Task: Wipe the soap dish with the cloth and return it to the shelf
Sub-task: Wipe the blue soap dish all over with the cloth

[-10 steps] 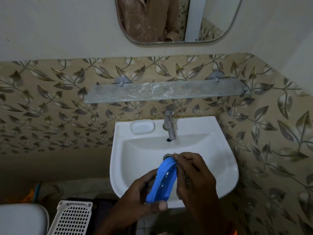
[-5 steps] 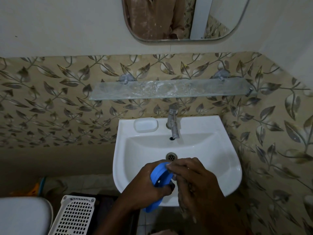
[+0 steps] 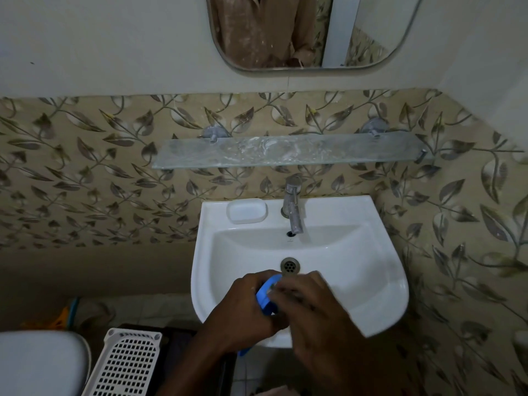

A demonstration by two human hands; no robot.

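Left hand [image 3: 245, 312] was wrapped around the blue soap dish [image 3: 265, 292], gripping it on edge above the front of the white basin [image 3: 380, 287]. A sliver of the same blue showed below the wrist (the dish's lower end). Right hand [image 3: 311, 307] lay against the dish's other side, fingers [image 3: 285, 290] curled onto its face; blurred, so whether it pinched a cloth could not be told. Both hands sat just in front of the drain [image 3: 290, 265]. Behind the drain stood the metal tap [image 3: 293, 208], with a white moulded soap tray [image 3: 247, 210] beside it on the basin's back ledge. Above, on the leaf-patterned tiles [image 3: 85, 172], the glass shelf [image 3: 285, 151] was smeared white. A mirror [image 3: 300, 32] hung over it. A white perforated basket [image 3: 125, 364] sat lower left.
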